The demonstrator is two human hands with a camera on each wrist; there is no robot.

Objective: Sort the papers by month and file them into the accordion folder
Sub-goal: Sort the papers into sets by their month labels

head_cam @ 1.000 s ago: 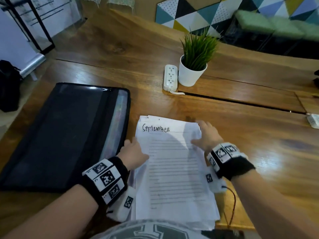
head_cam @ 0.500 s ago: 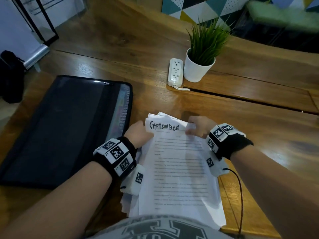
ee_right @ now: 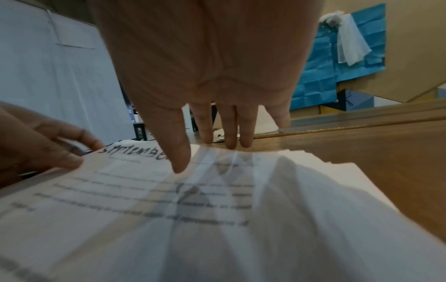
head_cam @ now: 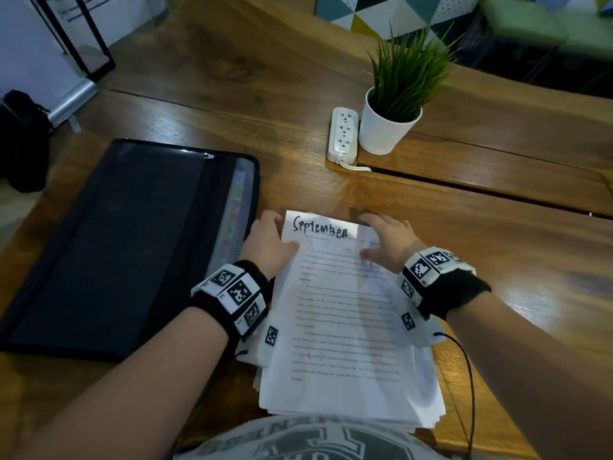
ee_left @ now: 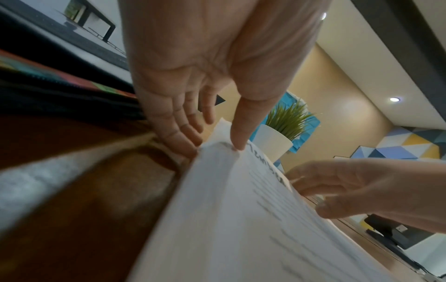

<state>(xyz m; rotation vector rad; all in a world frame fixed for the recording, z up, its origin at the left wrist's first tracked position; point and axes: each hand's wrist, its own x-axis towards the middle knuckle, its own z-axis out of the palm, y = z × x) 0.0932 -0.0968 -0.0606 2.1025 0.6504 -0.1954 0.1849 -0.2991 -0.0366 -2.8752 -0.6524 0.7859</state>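
Observation:
A stack of white papers (head_cam: 345,327) lies at the table's near edge, its top sheet headed "September" (head_cam: 318,229). At the stack's far left corner my left hand (head_cam: 275,234) pinches the papers (ee_left: 241,219), thumb on top and fingers (ee_left: 183,141) under the edge. My right hand (head_cam: 368,235) grips the far right corner, thumb (ee_right: 179,166) pressing the creased top sheet (ee_right: 193,219) and fingers over the far edge. The black accordion folder (head_cam: 116,247) lies flat just left of the stack, with coloured tabs showing along its right side.
A white power strip (head_cam: 343,134) and a potted green plant (head_cam: 391,127) stand beyond the papers. The wooden table (head_cam: 497,260) has a long groove running right from the plant. A black bag (head_cam: 20,141) sits on the floor at far left.
Both hands slid from the stack's sides up to its far corners and took hold there. The top sheet now buckles under the right thumb. The head view has moved closer.

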